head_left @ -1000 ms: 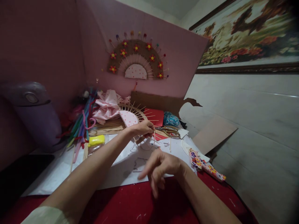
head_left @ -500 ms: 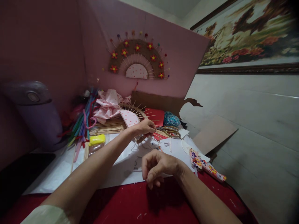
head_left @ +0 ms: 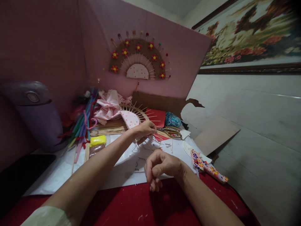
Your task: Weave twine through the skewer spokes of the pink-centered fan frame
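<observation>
Here, left hand [head_left: 146,128] bends onto the fan [head_left: 130,120]; right hand [head_left: 163,164] half-curled.

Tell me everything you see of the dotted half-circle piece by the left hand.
The half-circle piece has a pale pink panel with darker pink dots. Thin, wood-like sticks fan out from it across a brown, cardboard-like arc. It sits slanted beside crumpled pink cloth; the left hand hides part, contact unclear.

You're wearing a pale, faintly greenish sleeve [head_left: 45,216] (its hem [head_left: 61,211] is curving) on your left arm [head_left: 94,169], and your left hand [head_left: 146,128] and right hand [head_left: 162,166] are showing bare.
</observation>
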Available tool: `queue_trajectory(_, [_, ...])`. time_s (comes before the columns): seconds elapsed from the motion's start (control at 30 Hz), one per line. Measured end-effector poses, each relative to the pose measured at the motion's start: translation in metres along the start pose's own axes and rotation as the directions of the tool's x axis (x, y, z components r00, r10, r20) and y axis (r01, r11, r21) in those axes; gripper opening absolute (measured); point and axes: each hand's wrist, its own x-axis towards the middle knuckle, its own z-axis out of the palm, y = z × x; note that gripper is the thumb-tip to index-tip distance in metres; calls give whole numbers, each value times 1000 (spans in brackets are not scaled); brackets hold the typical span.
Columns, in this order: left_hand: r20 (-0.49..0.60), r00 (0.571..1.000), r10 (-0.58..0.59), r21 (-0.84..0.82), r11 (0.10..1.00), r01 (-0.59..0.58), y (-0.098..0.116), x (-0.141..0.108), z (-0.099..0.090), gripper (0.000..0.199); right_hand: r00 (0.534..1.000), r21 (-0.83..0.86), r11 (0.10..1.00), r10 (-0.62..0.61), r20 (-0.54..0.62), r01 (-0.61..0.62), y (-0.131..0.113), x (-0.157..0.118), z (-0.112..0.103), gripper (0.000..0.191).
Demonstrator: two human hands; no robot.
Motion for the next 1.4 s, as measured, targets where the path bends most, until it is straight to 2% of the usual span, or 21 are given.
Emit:
queue_trajectory(0.1, [-1,1000,15,-22,1000,-15,-7,3,1,12,997,58,996,68,43,-71,1,0,1,29])
queue_trajectory(0.27, [6,1000,31,-26,999,-30,-13,6,1,11,1000,-13,1000,24,-19,-24,-2,3,8,19])
queue_trajectory(0.4, [4,999,48,-10,999,-48,-9,4,1,13,1000,-86,996,-3,-24,0,-3,6,11,34])
queue_trajectory(0.47, [4,999,55,14,998,-55,-5,2,0,15,993,-131,991,-46,-108,32,-2,8,9,29])
queue_trajectory(0.5, [19,998,57,24,998,-58,-3,1,0,16,977,-173,983,-90,-192,57,-2,9,8,23])
queue_trajectory(0.53, [39,997,61,30,998,-62,-1,1,-1,17,942,-233,969,-154,-298,84,-1,10,7,19])
queue_trajectory(0.57, [56,996,65,32,997,-67,0,0,-1,18,884,-309,945,-231,-406,105,0,12,6,16])
queue_trajectory(0.63, [68,995,72,43,996,-75,2,0,-1,16,711,-489,867,-405,-575,99,1,15,3,14])
queue_trajectory(0.7, [65,994,90,66,993,-94,3,0,-1,13,524,-658,753,-565,-637,12,3,18,0,9])
queue_trajectory(0.77, [87,992,87,80,992,-94,4,-1,0,10,373,-775,621,-696,-614,-119,4,19,-3,6])
queue_trajectory(0.83, [138,988,71,65,995,-80,4,-2,0,11,266,-813,534,-769,-582,-233,6,19,-7,8])
queue_trajectory(0.87, [158,986,58,57,996,-68,4,-2,0,12,224,-805,528,-779,-586,-271,6,18,-9,9])
queue_trajectory(0.93, [176,984,41,46,998,-50,4,-2,1,12,149,-754,580,-753,-640,-310,7,17,-15,12])
queue_trajectory(1.0, [176,984,39,39,998,-47,4,-2,1,12,90,-680,667,-690,-718,-304,9,16,-22,18])
queue_trajectory(1.07, [171,985,39,18,999,-43,5,-2,2,13,60,-603,754,-611,-790,-262,10,15,-27,23])
queue_trajectory(1.13, [165,986,36,1,999,-36,6,-2,2,13,57,-533,820,-534,-843,-209,11,15,-31,29])
queue_trajectory(1.3, [148,989,23,33,999,-28,8,-3,2,13,126,-410,905,-395,-910,-119,11,17,-34,27])
queue_trajectory(1.4, [138,990,35,62,997,-43,6,-1,2,13,132,-380,921,-367,-921,-82,11,17,-36,21])
